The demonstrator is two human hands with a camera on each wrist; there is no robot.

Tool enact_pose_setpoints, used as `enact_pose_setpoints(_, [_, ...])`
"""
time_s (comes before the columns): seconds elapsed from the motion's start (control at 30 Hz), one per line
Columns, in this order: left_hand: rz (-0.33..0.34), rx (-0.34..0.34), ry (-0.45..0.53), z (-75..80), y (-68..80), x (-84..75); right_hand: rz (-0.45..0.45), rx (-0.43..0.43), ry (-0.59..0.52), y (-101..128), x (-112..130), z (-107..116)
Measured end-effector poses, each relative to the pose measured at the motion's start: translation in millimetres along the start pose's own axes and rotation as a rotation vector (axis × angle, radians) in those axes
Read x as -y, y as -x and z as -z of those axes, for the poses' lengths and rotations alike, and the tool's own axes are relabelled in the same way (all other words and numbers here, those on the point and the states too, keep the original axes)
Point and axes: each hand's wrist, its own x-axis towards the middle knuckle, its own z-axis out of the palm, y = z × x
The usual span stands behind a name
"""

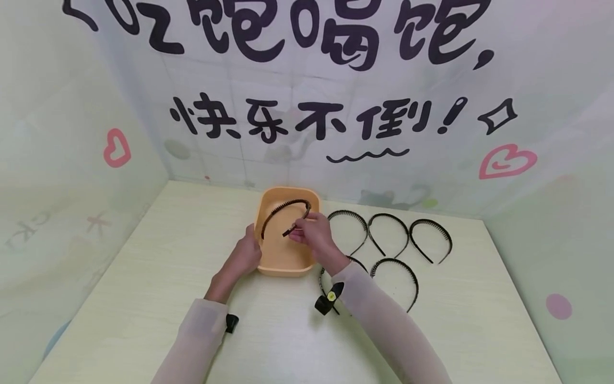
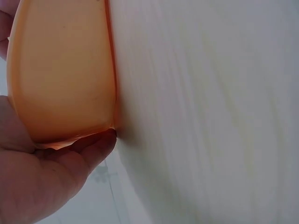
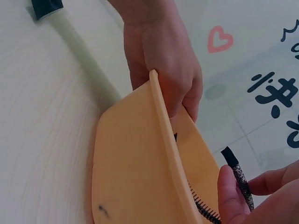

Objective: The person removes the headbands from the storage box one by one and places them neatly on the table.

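In the head view, an orange plastic basin (image 1: 288, 271) stands on the table near the back wall. My left hand (image 1: 245, 252) grips its left side, thumb and fingers on either side of the wall, as the left wrist view of the basin (image 2: 65, 70) also shows. With my right hand (image 1: 314, 232) I pinch one end of a black toothed headband (image 1: 283, 207) over the basin. Its toothed curve lies over the basin's far part. In the right wrist view, the dark tip of the headband (image 3: 240, 179) sticks out between thumb and fingers.
Several more black headbands lie on the pale table to the right of the basin, such as one at the far right (image 1: 449, 240). A lower one (image 1: 417, 285) lies by my right sleeve (image 1: 384, 314). A printed white curtain (image 1: 288, 154) hangs behind.
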Motion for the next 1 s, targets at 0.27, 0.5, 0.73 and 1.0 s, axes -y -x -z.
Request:
enact_pose_setpoints(0.27, [0.010, 0.012, 0.005, -0.3, -0.5, -0.4, 0.119, -0.073, 0.233, 0, 6, 13])
enact_pose_setpoints(0.5, [0.014, 0.019, 0.003, -0.3, -1.7, -0.4, 0.116, -0.048, 0.260, -1, 5, 26])
enact_pose_setpoints(0.73, [0.037, 0.017, 0.004, -0.2, -1.6, -1.9, 0.096, -0.024, 0.271, -1, 6, 32])
enact_pose_setpoints(1.0, [0.065, 0.034, 0.038, -0.8, -0.9, -3.2, 0.082, 0.008, 0.239, 3, 8, 39])
